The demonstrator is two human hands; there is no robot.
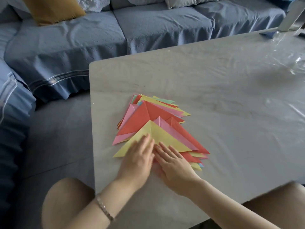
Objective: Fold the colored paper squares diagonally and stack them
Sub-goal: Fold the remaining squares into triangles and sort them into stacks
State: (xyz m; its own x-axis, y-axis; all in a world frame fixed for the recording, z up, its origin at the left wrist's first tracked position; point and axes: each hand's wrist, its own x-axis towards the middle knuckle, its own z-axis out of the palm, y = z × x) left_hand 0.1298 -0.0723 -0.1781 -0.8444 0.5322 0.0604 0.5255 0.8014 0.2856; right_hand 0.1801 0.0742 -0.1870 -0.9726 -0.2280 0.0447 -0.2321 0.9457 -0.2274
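- The yellow triangle point(166, 139), a folded sheet, lies topmost on the stack point(166, 106). Its apex points away from the person, and its long edge is under the hands.
- The left hand point(138, 156) lies flat on the triangle's left half, with straight fingers pressing the paper and gripping nothing. It is slightly blurred.
- The right hand point(173, 164) lies flat just beside it, fingers straight and a little spread, pressing on the near edge. It holds nothing either.
- Just ahead of the fingertips, a pink triangle point(171, 129) and a red triangle point(140, 119) show from under the yellow one.
- Further ahead the stack fans out in red, pink, yellow, green and pale blue tips.
- More corners stick out from under the right hand, on its right side.
- The stack rests on the pale worktop point(214, 90), near its left edge.
- A thin bracelet point(104, 208) circles the left wrist.
- The left knee point(66, 200) and right knee point(288, 204) show below the forearms.
- Clear film point(293, 61) lies crumpled on the worktop, far to the right of the hands.
- A blue sofa point(99, 40) stands beyond and to the left of the hands, with a mustard cushion point(54, 9) on it.
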